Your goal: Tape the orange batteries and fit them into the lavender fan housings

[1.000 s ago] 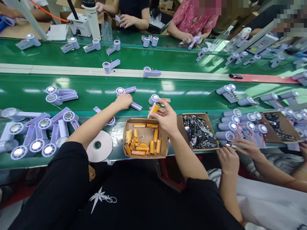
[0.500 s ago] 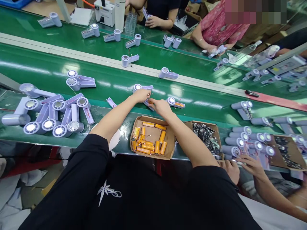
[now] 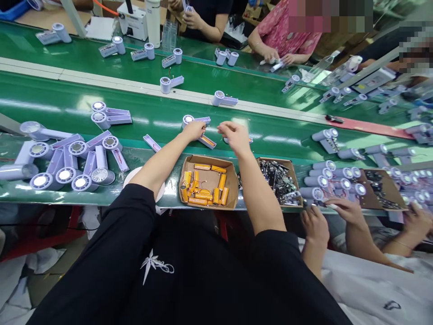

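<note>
My left hand (image 3: 195,131) is closed over the round head of a lavender handheld fan housing on the green belt. The open handle (image 3: 207,142) of that housing sticks out to the right below my fingers, with an orange battery cell lying in it. My right hand (image 3: 236,136) hovers to the right, apart from it, thumb and fingers pinched together; whatever they hold is too small to make out. Behind my right hand another housing (image 3: 251,140) is mostly hidden. Another fan housing (image 3: 188,120) lies just beyond my left hand. In front, a cardboard box (image 3: 233,189) holds several orange battery cells (image 3: 203,195).
A second box (image 3: 293,176) of small circuit parts sits at the right. Several fan housings (image 3: 66,174) crowd the left bench, near a white disc (image 3: 161,189). A co-worker's hands (image 3: 316,223) work at the right. Other people sit across the belt.
My right hand has drawn away from the housing at my left hand, moving right and up. The battery in the handle now shows plainly. The whole view has shifted slightly.
</note>
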### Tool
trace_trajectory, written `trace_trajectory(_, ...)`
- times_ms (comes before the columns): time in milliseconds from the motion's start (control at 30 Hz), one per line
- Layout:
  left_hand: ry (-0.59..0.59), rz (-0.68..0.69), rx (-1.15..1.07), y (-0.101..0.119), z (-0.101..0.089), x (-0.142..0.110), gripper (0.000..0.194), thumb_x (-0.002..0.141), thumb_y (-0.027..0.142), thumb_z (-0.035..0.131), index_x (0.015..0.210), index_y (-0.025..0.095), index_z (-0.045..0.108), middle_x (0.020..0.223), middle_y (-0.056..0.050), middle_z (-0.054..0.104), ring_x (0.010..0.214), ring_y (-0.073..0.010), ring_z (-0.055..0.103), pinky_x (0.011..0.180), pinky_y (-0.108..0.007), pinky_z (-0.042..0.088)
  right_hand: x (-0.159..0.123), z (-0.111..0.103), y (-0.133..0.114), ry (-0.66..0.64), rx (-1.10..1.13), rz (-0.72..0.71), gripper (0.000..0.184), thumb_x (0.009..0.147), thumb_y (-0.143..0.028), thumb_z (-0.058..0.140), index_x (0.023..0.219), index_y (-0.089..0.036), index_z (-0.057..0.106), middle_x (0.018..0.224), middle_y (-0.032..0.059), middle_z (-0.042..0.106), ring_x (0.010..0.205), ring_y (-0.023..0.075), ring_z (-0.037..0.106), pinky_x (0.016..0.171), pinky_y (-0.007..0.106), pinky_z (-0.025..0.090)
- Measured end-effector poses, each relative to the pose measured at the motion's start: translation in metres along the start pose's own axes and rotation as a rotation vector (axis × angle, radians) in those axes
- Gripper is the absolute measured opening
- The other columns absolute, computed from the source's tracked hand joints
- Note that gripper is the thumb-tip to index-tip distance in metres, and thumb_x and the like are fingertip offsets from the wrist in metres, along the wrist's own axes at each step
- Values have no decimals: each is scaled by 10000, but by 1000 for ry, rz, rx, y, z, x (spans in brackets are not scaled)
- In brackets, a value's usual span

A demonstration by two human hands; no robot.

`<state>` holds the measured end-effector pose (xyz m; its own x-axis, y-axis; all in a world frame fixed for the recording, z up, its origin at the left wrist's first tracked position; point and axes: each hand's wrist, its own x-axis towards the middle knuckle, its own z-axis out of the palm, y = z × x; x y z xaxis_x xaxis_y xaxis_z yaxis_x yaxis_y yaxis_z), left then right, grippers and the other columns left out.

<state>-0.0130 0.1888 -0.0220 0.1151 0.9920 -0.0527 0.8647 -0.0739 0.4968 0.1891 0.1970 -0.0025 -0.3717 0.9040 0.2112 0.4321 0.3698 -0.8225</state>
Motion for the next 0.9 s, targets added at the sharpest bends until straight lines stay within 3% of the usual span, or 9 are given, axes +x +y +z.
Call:
trace_trajectory(67,53,58,13,6,-11,-34,504,988,136,583,1480,101,686,1556,-194,673,1466,-309,579,1252,-420,425,-39,-24,-9,128,180,-12,369,973,-556,752,1019,-202,849,970,55,859,895,205,793,824,335,641)
trace_trajectory(167,132,189,57,-10,-27,-133,548,989,250,641,1530,157,645,1593,-166,649,1530,-325,524,1297,-476,397,-128,-54,-19,150,277,13,367,940,-595,821,928,-230,851,889,41,851,752,179,777,686,304,644)
trace_trajectory(233,46,192,73,-38,-31,-219,544,974,423,695,1492,256,675,1524,-115,711,1436,-316,621,1242,-467,469,-192,-63,-22,22,333,97,374,958,-566,820,832,-215,844,726,43,812,540,169,703,479,273,559)
trace_trajectory(300,-78,181,124,-70,-27,-301,594,880,518,764,1443,340,703,1531,-75,721,1482,-344,601,1276,-509,445,-242,-61,-25,-188,421,172,411,970,-581,801,812,-204,846,670,60,800,464,180,685,397,267,508)
trace_trajectory(400,-69,75,230,-104,-9,-380,576,823,416,697,1397,364,706,1586,-75,687,1565,-437,525,1238,-684,445,-278,-36,-34,-412,486,246,398,969,-587,795,924,-198,867,753,86,842,541,213,762,414,269,536)
trace_trajectory(500,34,82,218,-106,1,-400,499,852,300,607,1338,336,712,1470,-93,754,1537,-434,553,1192,-682,504,-271,1,-51,-443,386,206,349,1005,-555,759,1004,-224,872,867,75,871,645,208,798,530,287,604)
trace_trajectory(633,318,117,242,-76,-22,-389,528,852,345,781,1362,289,659,1354,-132,766,1493,-438,558,1284,-700,436,-232,34,-69,-263,65,48,270,1040,-477,726,1097,-253,867,983,75,867,843,249,814,787,374,658)
trace_trajectory(733,528,138,270,-53,-54,-381,557,845,279,816,1370,318,634,1347,-113,754,1534,-436,508,1313,-749,374,-203,47,-74,-397,-226,-46,271,1012,-378,777,1236,-238,836,1125,111,835,1059,314,793,955,433,624)
trace_trajectory(900,820,249,235,-34,-97,-370,634,846,281,852,1415,433,619,1402,-23,720,1521,-413,514,1299,-723,402,-180,66,-70,-628,-450,-101,576,986,-339,807,1538,-235,679,1359,169,710,1253,357,703,1034,451,586)
